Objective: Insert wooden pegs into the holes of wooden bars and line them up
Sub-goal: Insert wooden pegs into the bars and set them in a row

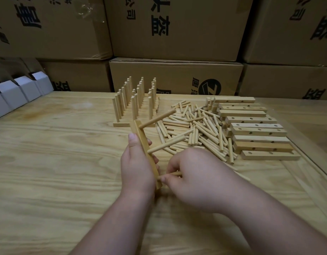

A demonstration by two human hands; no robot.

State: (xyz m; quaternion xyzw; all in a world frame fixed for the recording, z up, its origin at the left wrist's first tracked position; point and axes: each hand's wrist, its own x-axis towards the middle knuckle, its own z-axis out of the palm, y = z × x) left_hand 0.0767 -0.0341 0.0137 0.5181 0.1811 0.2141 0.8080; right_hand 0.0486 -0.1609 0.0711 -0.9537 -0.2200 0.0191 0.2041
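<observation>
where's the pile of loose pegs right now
In the head view, the pile of loose pegs lies right of centre on the table, between the finished pegged bars and the row of empty bars.

Cardboard boxes (173, 28) bear black Chinese characters, including "公司".

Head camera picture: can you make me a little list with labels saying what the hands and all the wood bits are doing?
left hand: grips the wooden bar
bar pegs: two already in
right hand: pinches third peg at the bar's near end
loose pegs: piled behind the hands
empty bars: stacked right of the pile
finished bars: lined up at back, pegs upright
table: wooden
</observation>
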